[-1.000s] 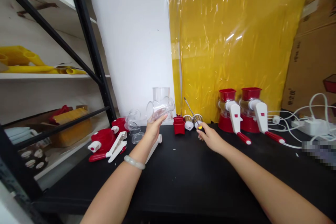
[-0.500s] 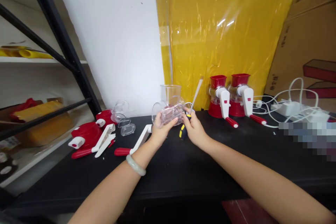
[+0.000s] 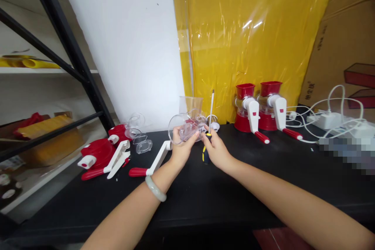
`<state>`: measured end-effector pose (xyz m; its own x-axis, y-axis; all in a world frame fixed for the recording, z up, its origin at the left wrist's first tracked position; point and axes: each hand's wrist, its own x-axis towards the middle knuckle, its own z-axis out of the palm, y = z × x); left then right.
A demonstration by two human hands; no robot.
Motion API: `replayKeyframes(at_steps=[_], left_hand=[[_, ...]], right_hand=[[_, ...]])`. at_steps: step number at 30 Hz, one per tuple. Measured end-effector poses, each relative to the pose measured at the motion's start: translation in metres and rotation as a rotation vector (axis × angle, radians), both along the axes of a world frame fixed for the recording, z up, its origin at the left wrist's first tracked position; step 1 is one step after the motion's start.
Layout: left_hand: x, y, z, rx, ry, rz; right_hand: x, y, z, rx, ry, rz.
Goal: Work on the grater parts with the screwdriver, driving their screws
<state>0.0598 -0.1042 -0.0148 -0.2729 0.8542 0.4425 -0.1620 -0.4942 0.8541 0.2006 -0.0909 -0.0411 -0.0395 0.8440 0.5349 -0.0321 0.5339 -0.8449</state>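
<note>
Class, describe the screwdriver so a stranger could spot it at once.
Find the yellow sheet behind the black table. In front, the right hand holds the screwdriver, shaft upward; unlike the red-gripped cranks nearby, its handle is dark with yellow.

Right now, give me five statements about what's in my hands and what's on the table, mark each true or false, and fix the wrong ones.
1. The left hand holds the clear plastic body. True.
2. The screwdriver is in the left hand. False: it is in the right hand.
3. A loose white crank with a red handle lies on the table, to the left of the left hand. True.
4. The screwdriver's shaft points down. False: it points up, above the right hand.
5. The two red-and-white crank machines stand left of both hands. False: they stand to the right.
</note>
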Motion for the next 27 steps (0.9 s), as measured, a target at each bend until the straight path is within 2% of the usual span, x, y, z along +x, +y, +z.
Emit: replayKeyframes(at_steps=[2,6,11,14,17,24,27], left_hand=[[-0.003,0.002,0.0,-0.018,-0.012,-0.017],[-0.015,0.008,0.008,-0.029,-0.215,-0.017],[-0.015,0.003,0.016,-0.126,-0.4,-0.17],[-0.007,-0.004,0.015,-0.193,-0.407,-0.299],[-0.002,-0.009,0.012,-0.234,-0.392,-0.364],[0.001,-0.012,0.009,-0.225,-0.32,-0.498],[0.002,-0.013,0.007,-0.214,-0.277,-0.528]], right_hand=[[0.002,0.003,-0.004,-0.018,-0.011,0.009],[0.014,0.008,-0.004,-0.07,0.091,-0.038],[0.013,-0.005,0.001,-0.02,0.04,-0.023],[0.004,-0.02,0.001,-0.032,0.017,-0.015],[-0.002,-0.03,0.0,-0.047,0.014,0.012],[-0.006,-0.03,-0.003,-0.097,0.012,-0.058],[-0.003,-0.027,-0.001,-0.098,0.024,-0.031]])
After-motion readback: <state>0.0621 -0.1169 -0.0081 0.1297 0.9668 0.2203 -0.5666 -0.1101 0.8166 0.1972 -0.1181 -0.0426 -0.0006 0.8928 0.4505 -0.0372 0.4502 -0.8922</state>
